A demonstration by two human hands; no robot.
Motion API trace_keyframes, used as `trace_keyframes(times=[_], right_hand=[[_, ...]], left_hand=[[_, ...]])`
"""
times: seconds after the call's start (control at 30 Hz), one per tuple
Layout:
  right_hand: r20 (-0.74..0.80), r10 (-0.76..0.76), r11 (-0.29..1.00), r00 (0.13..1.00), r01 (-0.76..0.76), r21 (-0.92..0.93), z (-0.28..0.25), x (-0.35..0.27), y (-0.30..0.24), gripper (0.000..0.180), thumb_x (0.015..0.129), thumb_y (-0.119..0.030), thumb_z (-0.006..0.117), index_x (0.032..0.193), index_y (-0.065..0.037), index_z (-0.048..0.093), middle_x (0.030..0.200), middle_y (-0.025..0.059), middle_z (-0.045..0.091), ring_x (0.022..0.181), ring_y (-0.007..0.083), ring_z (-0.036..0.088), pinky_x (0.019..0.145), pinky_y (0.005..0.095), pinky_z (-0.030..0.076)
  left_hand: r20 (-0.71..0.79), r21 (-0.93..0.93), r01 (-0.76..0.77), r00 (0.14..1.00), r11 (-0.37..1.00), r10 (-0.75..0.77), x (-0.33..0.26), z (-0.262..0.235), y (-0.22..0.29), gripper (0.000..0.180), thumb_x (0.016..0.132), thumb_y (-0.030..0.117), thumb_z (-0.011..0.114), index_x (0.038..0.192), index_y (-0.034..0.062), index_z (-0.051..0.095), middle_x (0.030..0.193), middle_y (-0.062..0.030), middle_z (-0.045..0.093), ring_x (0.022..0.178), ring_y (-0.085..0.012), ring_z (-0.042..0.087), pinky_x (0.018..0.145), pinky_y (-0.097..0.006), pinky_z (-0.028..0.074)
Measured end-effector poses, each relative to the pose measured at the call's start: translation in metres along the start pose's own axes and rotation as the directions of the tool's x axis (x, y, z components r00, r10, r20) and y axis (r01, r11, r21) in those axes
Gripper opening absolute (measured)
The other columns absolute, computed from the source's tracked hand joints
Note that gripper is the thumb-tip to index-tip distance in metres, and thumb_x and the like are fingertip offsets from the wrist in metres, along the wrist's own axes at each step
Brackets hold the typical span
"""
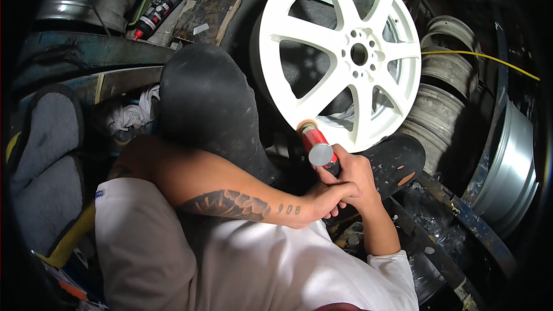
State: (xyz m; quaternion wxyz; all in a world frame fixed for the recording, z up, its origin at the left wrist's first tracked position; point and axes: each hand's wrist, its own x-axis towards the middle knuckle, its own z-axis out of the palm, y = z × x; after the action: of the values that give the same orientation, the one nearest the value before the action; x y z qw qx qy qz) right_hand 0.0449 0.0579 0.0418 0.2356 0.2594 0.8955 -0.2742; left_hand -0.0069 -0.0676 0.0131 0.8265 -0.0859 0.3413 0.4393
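White wheel (334,40) cropped above, orange pad (309,121) part-hidden

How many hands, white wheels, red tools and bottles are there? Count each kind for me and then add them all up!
Left hand and right hand: 2
White wheel: 1
Red tool: 1
Bottle: 1
Total: 5

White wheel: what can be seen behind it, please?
Behind the white wheel, a dark grey surface shows through gaps; whatever the wheel itself covers cannot be seen.
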Motion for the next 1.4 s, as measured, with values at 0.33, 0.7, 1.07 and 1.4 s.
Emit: trace_keyframes(times=[0.33,0.7,1.07,1.4], right_hand=[[-0.043,0.018,1.000,0.999,-0.018,-0.004,0.005,-0.007,0.000,0.040,0.088,-0.041,0.078,0.100,-0.004,0.069,0.063,0.0178,0.066,0.058,0.0393,0.069,0.060,0.0437,0.057],[-0.064,-0.021,0.999,0.998,0.024,0.034,0.012,-0.003,0.002,0.040,0.088,-0.041,0.079,0.101,-0.005,0.069,0.063,0.0169,0.066,0.060,0.0386,0.070,0.059,0.0442,0.057],[-0.100,0.051,0.981,0.994,-0.031,0.192,0.006,0.022,-0.010,0.043,0.088,-0.042,0.081,0.099,-0.003,0.068,0.061,0.0188,0.064,0.059,0.0396,0.069,0.058,0.0420,0.055],[-0.008,0.033,0.999,0.999,-0.032,0.019,0.000,0.018,-0.017,0.041,0.088,-0.043,0.078,0.100,-0.005,0.069,0.060,0.0174,0.064,0.058,0.0384,0.069,0.059,0.0430,0.056]], left_hand=[[0.044,0.048,0.001,0.999,0.999,-0.003,0.008,-0.005,-0.009,0.054,0.082,0.057,0.072,0.099,0.0058,0.066,0.093,-0.0043,0.060,0.074,-0.0116,0.057,0.064,-0.028,0.046],[-0.002,0.011,-0.020,1.000,1.000,0.020,0.002,-0.003,-0.009,0.054,0.083,0.056,0.072,0.097,0.0043,0.064,0.091,-0.0050,0.059,0.074,-0.0126,0.057,0.067,-0.029,0.046],[-0.093,-0.116,-0.190,0.979,0.975,0.180,0.003,0.001,0.007,0.049,0.084,0.051,0.072,0.093,0.0039,0.061,0.089,-0.0057,0.059,0.072,-0.0137,0.057,0.065,-0.029,0.045],[-0.094,-0.234,-0.205,0.978,0.950,0.188,-0.006,0.003,0.007,0.042,0.080,0.040,0.073,0.097,0.0046,0.059,0.081,-0.0030,0.054,0.063,-0.0114,0.052,0.058,-0.028,0.043]])
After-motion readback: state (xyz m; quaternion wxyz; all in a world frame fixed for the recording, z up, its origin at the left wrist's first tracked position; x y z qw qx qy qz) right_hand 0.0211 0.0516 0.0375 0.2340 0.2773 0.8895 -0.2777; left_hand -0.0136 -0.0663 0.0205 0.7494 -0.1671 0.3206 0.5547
